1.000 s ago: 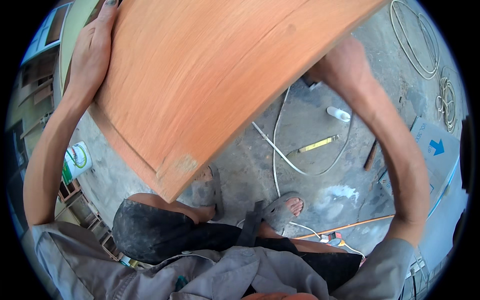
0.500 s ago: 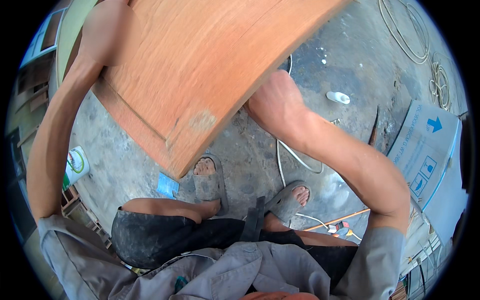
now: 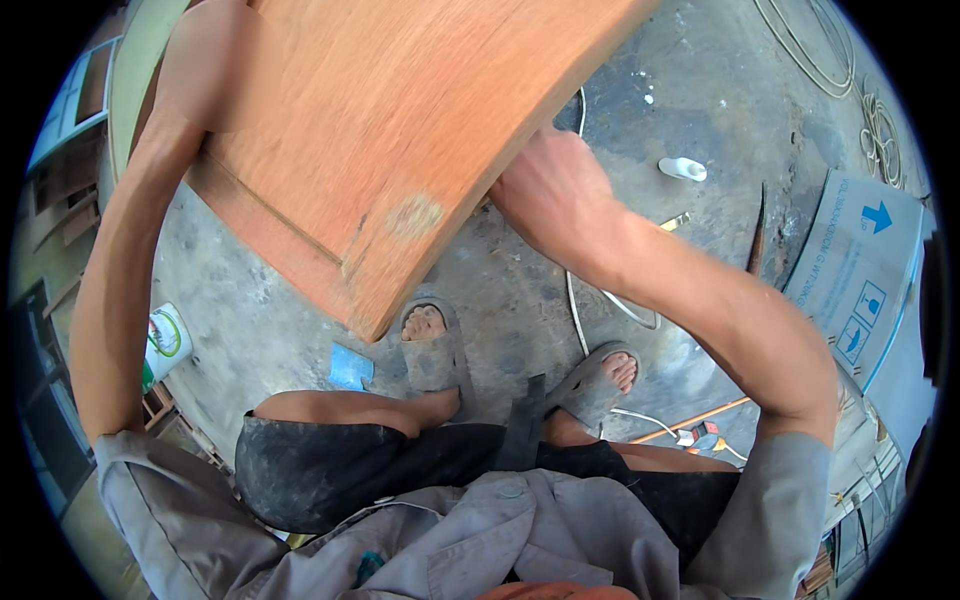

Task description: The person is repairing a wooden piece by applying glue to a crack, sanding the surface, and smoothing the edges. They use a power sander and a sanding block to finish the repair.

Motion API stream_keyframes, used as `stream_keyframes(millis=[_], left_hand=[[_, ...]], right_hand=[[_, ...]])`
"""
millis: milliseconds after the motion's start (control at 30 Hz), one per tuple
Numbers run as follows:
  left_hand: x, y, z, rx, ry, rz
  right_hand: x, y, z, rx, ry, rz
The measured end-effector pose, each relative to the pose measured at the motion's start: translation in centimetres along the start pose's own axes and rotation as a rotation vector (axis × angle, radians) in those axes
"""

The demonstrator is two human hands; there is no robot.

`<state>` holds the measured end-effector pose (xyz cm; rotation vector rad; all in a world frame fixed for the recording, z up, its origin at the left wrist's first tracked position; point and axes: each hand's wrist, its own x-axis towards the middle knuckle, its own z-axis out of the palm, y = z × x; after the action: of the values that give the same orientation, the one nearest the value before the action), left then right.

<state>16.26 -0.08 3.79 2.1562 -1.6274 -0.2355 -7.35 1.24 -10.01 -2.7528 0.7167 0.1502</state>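
Note:
A large reddish-brown wooden panel (image 3: 400, 120) slants across the upper left, above the floor. It has a groove near its lower left border and a pale rough patch near its closest corner. My left hand (image 3: 218, 68) rests at the panel's upper left edge; it is blurred, so its fingers cannot be made out. At the right-hand edge, my right hand (image 3: 555, 185) is closed with its knuckles up, the fingers curled under the panel and partly hidden by it.
My sandaled feet (image 3: 432, 360) stand below the panel, beside a blue scrap (image 3: 351, 367). A white cord (image 3: 575, 310) crosses the concrete floor. To the right lie a white bottle (image 3: 683, 169), a cardboard box (image 3: 850, 270) and coiled hose (image 3: 880, 140). A white bucket (image 3: 168, 340) stands left.
The whole view has shifted slightly, with floor things now a little further right and mostly higher. Both hands stay at the same edges of the panel.

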Motion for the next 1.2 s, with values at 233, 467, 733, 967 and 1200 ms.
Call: stream_keyframes(millis=[233, 467, 733, 967, 1200], left_hand=[[-0.1, 0.2, -0.2, 0.014, -0.001, 0.000], [-0.1, -0.3, -0.4, -0.010, -0.043, -0.011], [0.4, -2.3, 0.9, 0.058, 0.127, -0.002], [-0.4, 0.8, -0.3, 0.045, -0.044, -0.107], [-0.4, 0.0, -0.1, 0.087, 0.001, -0.035]], right_hand=[[-0.7, 0.2, 0.4, 0.024, 0.109, 0.024], [0.9, 0.1, 0.7, -0.091, 0.061, -0.023], [0.0, -0.2, 1.1, -0.089, 0.120, -0.007], [-0.9, -0.1, 1.3, -0.005, 0.231, 0.058], [2.2, 4.0, 0.2, -0.002, 0.228, 0.080]])
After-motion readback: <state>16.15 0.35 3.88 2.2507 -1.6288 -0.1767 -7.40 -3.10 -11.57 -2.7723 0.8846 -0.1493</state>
